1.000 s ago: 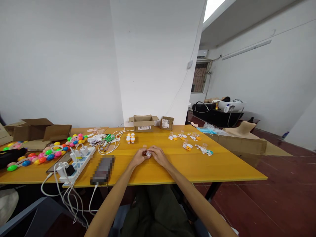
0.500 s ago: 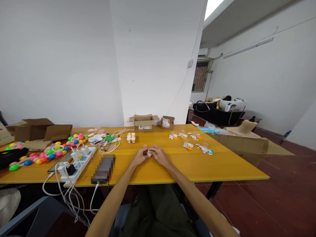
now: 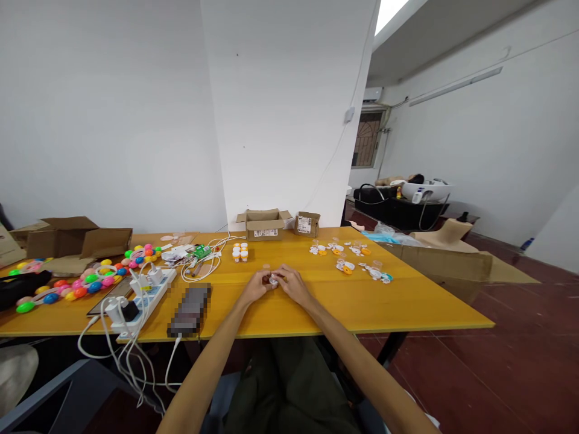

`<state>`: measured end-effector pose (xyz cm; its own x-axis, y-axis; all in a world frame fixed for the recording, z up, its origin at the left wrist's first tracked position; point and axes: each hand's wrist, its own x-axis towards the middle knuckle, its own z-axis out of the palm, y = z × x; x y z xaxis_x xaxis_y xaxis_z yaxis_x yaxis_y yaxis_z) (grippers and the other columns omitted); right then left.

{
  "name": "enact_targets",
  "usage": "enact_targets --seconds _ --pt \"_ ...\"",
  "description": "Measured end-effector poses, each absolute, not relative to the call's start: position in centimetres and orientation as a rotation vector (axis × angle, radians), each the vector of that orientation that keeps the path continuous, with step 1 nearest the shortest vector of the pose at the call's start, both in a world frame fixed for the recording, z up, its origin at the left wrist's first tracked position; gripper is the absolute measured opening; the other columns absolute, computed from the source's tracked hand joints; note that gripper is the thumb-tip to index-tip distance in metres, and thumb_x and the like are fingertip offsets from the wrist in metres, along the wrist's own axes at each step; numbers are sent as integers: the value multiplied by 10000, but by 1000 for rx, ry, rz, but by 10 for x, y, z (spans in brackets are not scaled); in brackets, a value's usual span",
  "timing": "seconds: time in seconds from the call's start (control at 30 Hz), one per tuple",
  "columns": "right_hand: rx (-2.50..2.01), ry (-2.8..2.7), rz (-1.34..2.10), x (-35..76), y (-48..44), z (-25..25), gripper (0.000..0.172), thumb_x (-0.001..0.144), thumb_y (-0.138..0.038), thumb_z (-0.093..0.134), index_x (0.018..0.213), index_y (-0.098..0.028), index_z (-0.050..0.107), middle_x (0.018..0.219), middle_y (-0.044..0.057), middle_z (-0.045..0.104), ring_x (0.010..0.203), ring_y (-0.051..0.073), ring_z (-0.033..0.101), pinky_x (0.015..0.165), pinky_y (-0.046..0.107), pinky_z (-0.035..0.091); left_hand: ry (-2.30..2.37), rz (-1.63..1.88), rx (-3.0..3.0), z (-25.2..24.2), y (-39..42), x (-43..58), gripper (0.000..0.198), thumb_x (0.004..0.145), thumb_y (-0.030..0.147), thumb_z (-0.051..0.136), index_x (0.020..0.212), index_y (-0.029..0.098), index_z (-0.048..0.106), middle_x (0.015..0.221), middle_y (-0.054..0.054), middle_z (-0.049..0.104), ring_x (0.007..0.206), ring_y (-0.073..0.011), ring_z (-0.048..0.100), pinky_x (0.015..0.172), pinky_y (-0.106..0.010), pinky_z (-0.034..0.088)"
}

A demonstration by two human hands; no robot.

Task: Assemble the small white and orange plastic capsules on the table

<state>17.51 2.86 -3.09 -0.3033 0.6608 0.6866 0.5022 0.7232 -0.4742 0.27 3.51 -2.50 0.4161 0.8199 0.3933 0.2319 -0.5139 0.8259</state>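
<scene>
Above the table's near middle, my left hand and my right hand meet at the fingertips. Between them is a small white round plastic piece, gripped from both sides; fingers cover much of it. Just beyond the fingers lies a clear round piece. A cluster of small jars with white and orange lids stands farther back. To the right, several groups of loose parts lie spread out, among them an orange ring, a teal ring and white discs.
On the yellow table, an open cardboard box and a smaller box stand against the wall. At left are a phone, a power strip with trailing cables, a green circuit board and colourful balls.
The fingers of my right hand have shifted slightly around the white piece. Both hands stay in the same place.
</scene>
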Motion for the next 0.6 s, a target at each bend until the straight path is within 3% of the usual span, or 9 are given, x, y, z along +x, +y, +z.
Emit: enact_targets --seconds 0.37,0.6 --pt "-917 -1977 154 173 29 -32 135 930 -229 599 904 -249 730 882 40 673 823 190 629 756 299 501 913 1059 1970 -24 35 3 104 724 240 734 750 169 664 735 5 633 735 -158 557 731 -279 455" --pt "-934 -1989 172 173 26 -29 209 962 -258 538 993 -256 744 904 46 692 850 191 642 781 304 508 912 1078 1971 -28 38 0 120 723 246 750 783 162 690 758 -4 658 745 -162 570 744 -286 464"
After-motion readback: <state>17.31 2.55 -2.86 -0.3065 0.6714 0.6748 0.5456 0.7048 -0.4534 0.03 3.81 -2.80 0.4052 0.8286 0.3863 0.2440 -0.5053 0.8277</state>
